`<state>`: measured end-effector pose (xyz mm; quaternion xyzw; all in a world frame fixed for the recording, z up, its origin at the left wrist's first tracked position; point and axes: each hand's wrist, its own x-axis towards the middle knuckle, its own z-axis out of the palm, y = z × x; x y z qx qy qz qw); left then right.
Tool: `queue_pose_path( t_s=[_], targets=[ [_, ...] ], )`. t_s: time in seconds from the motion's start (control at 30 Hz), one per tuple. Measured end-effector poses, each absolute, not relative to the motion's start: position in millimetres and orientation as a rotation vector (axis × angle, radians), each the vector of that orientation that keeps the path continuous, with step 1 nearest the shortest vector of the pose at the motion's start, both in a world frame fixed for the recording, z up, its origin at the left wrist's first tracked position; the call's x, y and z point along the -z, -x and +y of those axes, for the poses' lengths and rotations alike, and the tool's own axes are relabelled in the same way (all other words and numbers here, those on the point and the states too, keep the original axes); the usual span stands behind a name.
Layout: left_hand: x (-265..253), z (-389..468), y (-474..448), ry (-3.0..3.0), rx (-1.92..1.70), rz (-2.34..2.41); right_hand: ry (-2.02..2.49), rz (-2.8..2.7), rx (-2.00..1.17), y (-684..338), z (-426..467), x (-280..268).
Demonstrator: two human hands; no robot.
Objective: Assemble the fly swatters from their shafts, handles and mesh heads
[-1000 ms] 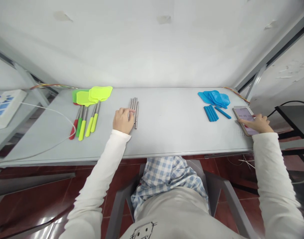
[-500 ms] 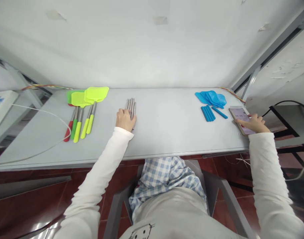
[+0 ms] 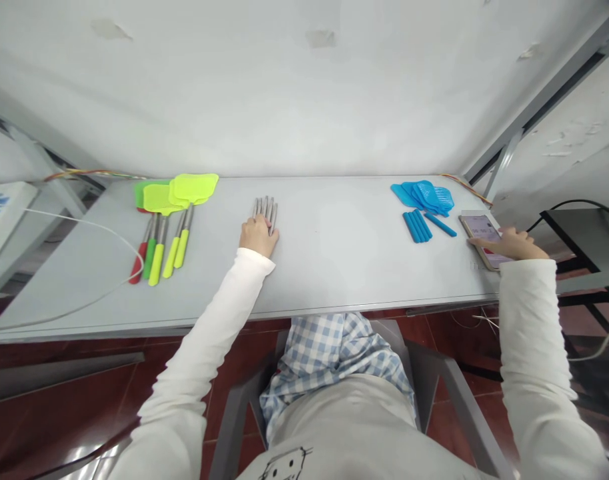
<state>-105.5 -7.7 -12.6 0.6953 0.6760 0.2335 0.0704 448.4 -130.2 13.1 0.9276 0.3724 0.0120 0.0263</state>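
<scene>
My left hand (image 3: 258,236) lies over several thin metal rods (image 3: 267,207) on the table, its fingers curled down around them. Their upper ends stick out beyond the fingers, and the lower parts are hidden under the hand. The rod nearest the thumb leans a little away from the others. At the right end of the table, my right hand (image 3: 517,245) rests across a phone (image 3: 484,230) with a timer on its screen. The thumb is stretched over the phone toward its left edge, apart from the other fingers.
Fly swatters (image 3: 157,199) with yellow, green and red handles lie at the left. Blue swatter heads (image 3: 427,197) and several blue handle tubes (image 3: 417,227) lie at the right. A white cable (image 3: 109,233) crosses the table's left part. A wall (image 3: 304,100) stands behind.
My left hand has shifted slightly right and up, and the rightmost metal rod now slants away from the rest. My right hand stays on the phone.
</scene>
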Motion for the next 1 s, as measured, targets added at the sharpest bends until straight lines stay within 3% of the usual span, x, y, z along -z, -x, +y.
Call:
queue_pose_path(
  t_s=[0.17, 0.3, 0.57, 0.77, 1.0],
  targets=[
    [11.1, 0.5, 97.7, -2.007, -0.633, 2.019, -2.982, 1.446, -0.187, -377.6, -111.0, -34.6],
    [1.4, -2.9, 83.7, -1.984, -0.623, 1.935, -2.607, 2.128, 0.006, -331.6, -81.8, -33.1],
    [-13.3, -2.1, 44.3, -1.443, -0.647, 1.338, -2.531, 2.201, -0.167, -303.7, -61.6, -0.5],
    [-7.8, -3.1, 12.9, -0.95, -0.909, 0.911, -2.13, 2.771, 0.175, -281.6, -53.0, 8.1],
    [4.0, 2.0, 15.3, -0.825, -1.124, 0.848, -1.853, 3.048, 0.49, -256.5, -24.5, 7.8]
  ],
)
